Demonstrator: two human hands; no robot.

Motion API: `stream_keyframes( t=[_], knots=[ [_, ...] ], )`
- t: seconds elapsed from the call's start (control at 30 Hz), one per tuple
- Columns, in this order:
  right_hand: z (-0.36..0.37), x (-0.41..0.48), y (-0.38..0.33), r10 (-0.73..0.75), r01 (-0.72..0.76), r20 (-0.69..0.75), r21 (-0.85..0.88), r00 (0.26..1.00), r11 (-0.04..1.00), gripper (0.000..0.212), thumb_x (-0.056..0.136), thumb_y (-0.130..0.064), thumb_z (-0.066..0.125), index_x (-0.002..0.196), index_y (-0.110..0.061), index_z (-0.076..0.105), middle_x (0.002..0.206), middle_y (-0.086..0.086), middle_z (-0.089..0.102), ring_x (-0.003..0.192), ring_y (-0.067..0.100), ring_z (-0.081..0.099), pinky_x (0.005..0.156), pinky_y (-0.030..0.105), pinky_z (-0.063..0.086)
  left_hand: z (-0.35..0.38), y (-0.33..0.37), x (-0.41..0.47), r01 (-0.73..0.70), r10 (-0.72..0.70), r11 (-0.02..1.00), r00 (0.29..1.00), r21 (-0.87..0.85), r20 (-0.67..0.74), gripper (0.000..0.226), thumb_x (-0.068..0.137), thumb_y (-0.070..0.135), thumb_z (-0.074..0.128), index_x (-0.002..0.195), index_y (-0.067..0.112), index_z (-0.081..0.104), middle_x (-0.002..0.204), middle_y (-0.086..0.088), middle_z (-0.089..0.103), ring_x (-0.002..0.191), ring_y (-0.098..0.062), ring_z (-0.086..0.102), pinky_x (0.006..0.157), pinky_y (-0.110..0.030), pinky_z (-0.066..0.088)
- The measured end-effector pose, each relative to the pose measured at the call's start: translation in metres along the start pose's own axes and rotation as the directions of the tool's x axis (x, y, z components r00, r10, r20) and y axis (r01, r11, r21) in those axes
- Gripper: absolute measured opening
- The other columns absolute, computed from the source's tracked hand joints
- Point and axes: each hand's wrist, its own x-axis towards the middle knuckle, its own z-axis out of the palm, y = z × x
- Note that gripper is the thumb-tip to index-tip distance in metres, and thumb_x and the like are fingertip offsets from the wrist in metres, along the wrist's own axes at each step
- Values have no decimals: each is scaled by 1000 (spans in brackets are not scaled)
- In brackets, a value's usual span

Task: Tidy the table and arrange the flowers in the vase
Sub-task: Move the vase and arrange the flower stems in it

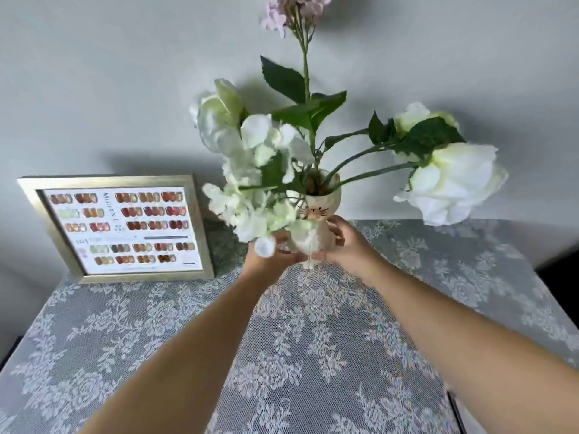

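A small cream cat-faced vase (318,211) stands near the back middle of the table, held from both sides. My left hand (272,256) grips its left side, partly hidden by white blossoms. My right hand (340,242) wraps its right side. Several flowers stand in the vase: white hydrangea blooms (250,195) drooping left, a white rose (219,111) up left, a large white rose (454,183) leaning right, and a tall pink flower (291,10) reaching the top edge.
A silver picture frame (120,228) with colour swatches leans against the wall at the back left. The table wears a grey lace floral cloth (313,355). A pale wall rises right behind the vase. Dark gaps lie past the table's left and right edges.
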Motion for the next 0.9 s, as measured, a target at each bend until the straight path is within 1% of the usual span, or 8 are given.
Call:
stream_keyframes(
  t=[0.13, 0.2, 0.23, 0.3, 0.4, 0.5, 0.73, 0.9],
  knots=[
    [1, 25, 10, 10, -10, -4, 12, 1000, 1000, 83, 57, -15, 85, 127, -29, 44, 123, 0, 57, 103, 16, 57, 77, 25, 48, 4, -2, 25, 35, -35, 999, 999, 24, 12, 61, 59, 28, 84, 110, 5, 59, 96, -13, 70, 84, -24, 64, 85, -46, 53],
    [1, 32, 15, 28, -28, -8, -8, 1000, 1000, 79, 57, -15, 85, 125, -27, 45, 122, -1, 58, 95, 9, 58, 68, 14, 44, 6, -7, 32, 71, -71, 997, 997, 7, 14, 46, 59, 26, 84, 95, 8, 62, 86, -9, 70, 77, -23, 63, 78, -34, 57],
    [2, 35, 18, 35, -36, -9, -25, 999, 999, 78, 57, -15, 85, 124, -25, 46, 121, -1, 59, 92, 5, 57, 63, 10, 42, 8, -10, 34, 73, -73, 997, 997, 19, -3, 36, 59, 26, 84, 84, 16, 60, 77, -3, 67, 68, -17, 61, 67, -19, 56],
    [3, 39, 24, 48, -49, -17, -63, 999, 997, 77, 57, -17, 85, 123, -23, 47, 118, -2, 61, 87, 0, 56, 56, 6, 40, 11, -13, 34, 19, -18, 999, 999, 41, -30, 34, 62, 25, 84, 76, 31, 53, 62, 15, 51, 56, 0, 45, 42, -1, 40],
    [7, 42, 29, 59, -64, -45, -106, 997, 992, 77, 55, -22, 86, 122, -24, 48, 110, -8, 60, 83, -1, 54, 57, 9, 38, 14, -18, 35, -34, 36, 998, 999, 48, -39, 30, 65, 21, 82, 79, 30, 58, 65, 22, 46, 58, 8, 38, 40, -2, 36],
    [10, 43, 35, 55, -56, -23, -82, 998, 995, 74, 57, -19, 85, 121, -22, 48, 108, -8, 61, 83, -6, 52, 51, 4, 41, 16, -25, 37, -5, 7, 998, 1000, 59, -30, 27, 69, 18, 79, 91, 14, 64, 64, 19, 47, 56, 7, 38, 39, 2, 33],
    [14, 42, 39, 61, -62, -14, -108, 998, 992, 77, 60, -21, 84, 126, -28, 44, 120, -8, 58, 91, 1, 55, 59, 8, 37, 22, -37, 41, 9, -6, 999, 998, 39, -69, 27, 69, 21, 80, 79, 28, 55, 64, 21, 50, 56, 8, 41, 39, 2, 33],
    [14, 35, 37, 45, -49, -35, -112, 998, 993, 78, 63, -23, 82, 129, -30, 41, 123, -8, 58, 95, 5, 55, 61, 11, 36, 25, -37, 34, 94, -92, 994, 995, 49, -43, 56, 68, 34, 78, 114, 14, 53, 76, 9, 59, 49, -2, 45, 35, -12, 34]
  ],
)
